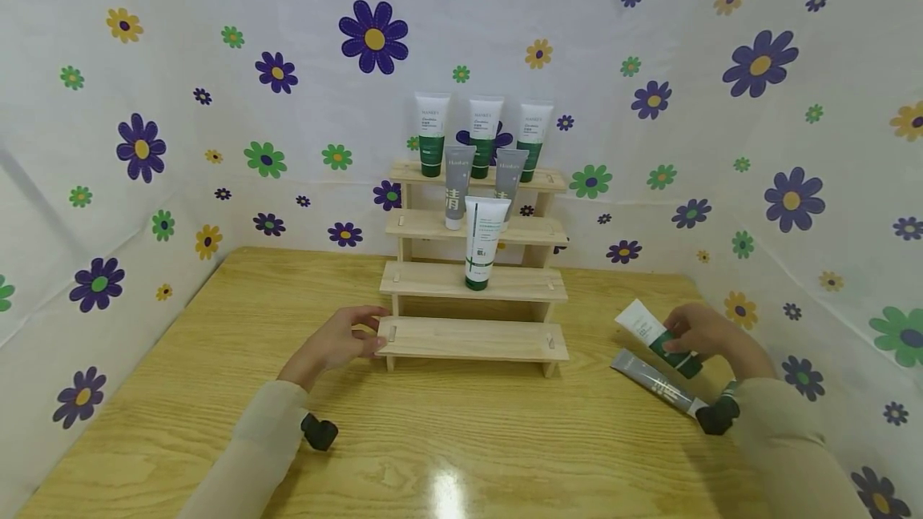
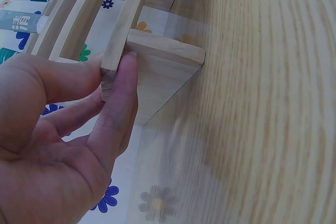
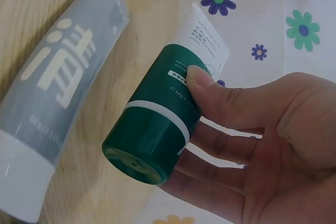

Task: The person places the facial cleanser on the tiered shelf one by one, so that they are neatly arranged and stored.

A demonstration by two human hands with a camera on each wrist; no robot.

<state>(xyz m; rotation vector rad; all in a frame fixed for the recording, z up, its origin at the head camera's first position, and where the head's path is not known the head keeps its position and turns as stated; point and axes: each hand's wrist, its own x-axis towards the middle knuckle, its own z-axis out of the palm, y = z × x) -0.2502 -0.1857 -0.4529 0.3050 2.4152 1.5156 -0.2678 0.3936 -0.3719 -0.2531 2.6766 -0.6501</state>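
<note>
A wooden tiered stand (image 1: 472, 339) has its lowest board's left end pinched between the thumb and fingers of my left hand (image 1: 342, 341); the left wrist view shows the grip on the board's end (image 2: 118, 51). My right hand (image 1: 710, 335) holds a white and green squeeze tube (image 1: 674, 349), its white end pointing up and left. In the right wrist view the thumb presses the tube's green part (image 3: 157, 103), with fingers behind it. Beside it, a grey squeeze tube (image 1: 652, 379) lies on the table. Another tube (image 1: 730, 392) is mostly hidden by the right wrist.
Three white and green tubes (image 1: 485, 130) stand on the top board, two grey tubes (image 1: 456, 183) on the board below. One white tube with a green cap (image 1: 483, 243) stands on the third board. Flower-patterned cloth (image 1: 288, 102) surrounds the wooden table (image 1: 433, 423).
</note>
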